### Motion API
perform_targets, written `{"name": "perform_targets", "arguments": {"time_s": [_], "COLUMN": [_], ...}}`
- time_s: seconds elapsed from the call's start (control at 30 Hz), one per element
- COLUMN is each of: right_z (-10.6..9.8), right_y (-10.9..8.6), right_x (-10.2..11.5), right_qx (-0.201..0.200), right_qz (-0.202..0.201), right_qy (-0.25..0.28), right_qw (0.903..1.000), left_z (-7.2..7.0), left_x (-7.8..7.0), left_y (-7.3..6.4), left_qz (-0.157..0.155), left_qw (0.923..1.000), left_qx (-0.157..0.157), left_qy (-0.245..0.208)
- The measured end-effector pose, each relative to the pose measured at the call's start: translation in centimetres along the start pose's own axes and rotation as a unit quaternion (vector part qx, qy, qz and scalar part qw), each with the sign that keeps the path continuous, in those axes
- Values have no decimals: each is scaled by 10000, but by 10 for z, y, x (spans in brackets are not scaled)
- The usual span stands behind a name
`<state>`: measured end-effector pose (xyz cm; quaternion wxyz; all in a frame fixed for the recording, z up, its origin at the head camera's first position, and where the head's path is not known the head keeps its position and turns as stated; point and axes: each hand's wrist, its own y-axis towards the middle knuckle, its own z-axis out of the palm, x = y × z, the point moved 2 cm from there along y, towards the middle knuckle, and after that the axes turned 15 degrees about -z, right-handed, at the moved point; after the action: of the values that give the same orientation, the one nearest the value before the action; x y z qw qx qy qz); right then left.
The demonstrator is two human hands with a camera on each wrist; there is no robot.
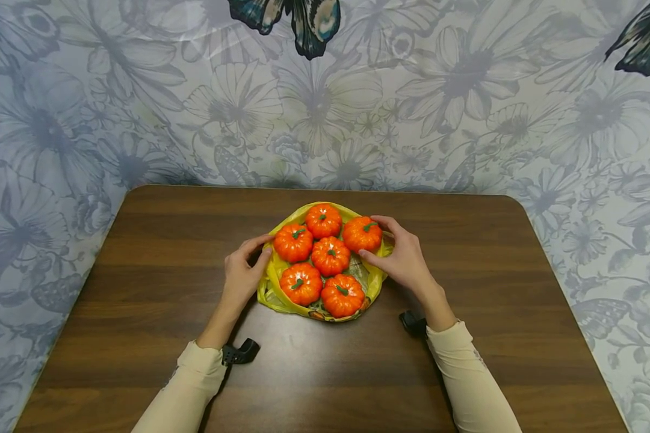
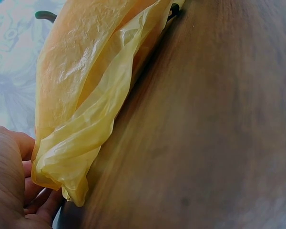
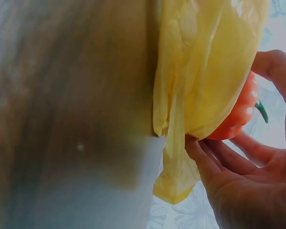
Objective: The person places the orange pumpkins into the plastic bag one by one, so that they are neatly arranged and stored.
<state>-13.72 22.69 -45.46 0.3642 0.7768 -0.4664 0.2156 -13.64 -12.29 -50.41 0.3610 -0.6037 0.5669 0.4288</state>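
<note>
Several small orange pumpkins with green stems, one of them a pumpkin [image 1: 331, 255] in the middle, sit in an opened yellow plastic bag [image 1: 271, 294]. My right hand [image 1: 406, 255] has thumb and fingers around the upper right pumpkin [image 1: 362, 234]. From the side, the right wrist view shows that pumpkin [image 3: 236, 114] standing above the bag's edge, partly covered by the plastic. My left hand [image 1: 244, 270] pinches the bag's left rim between thumb and fingers. Folds of the bag [image 2: 81, 133] hide part of those fingers in the left wrist view.
Everything stands on a dark brown wooden table [image 1: 168, 252] with rounded back corners. Behind it is a wall [image 1: 352, 120] with a grey floral pattern and dark butterflies. Black wrist cameras, such as the left one [image 1: 241, 352], stick out from both forearms.
</note>
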Motion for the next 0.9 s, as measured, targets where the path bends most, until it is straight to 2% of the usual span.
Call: {"name": "perform_targets", "arguments": {"time_s": [0.43,0.67,0.9], "right_z": [1,1,1], "right_y": [2,5,12], "right_x": [-5,-6,-13], "right_qx": [370,404,233], "right_qz": [-268,-422,-532], "right_qy": [-403,-581,-620], "right_qw": [9981,9966,9964], "left_z": [1,-1,1], "left_x": [1,0,0], "left_y": [3,2,3], "left_qz": [-48,4,20], "left_qw": [10000,10000,9990], "left_qx": [57,35,160], "left_qy": [-10,-17,411]}}
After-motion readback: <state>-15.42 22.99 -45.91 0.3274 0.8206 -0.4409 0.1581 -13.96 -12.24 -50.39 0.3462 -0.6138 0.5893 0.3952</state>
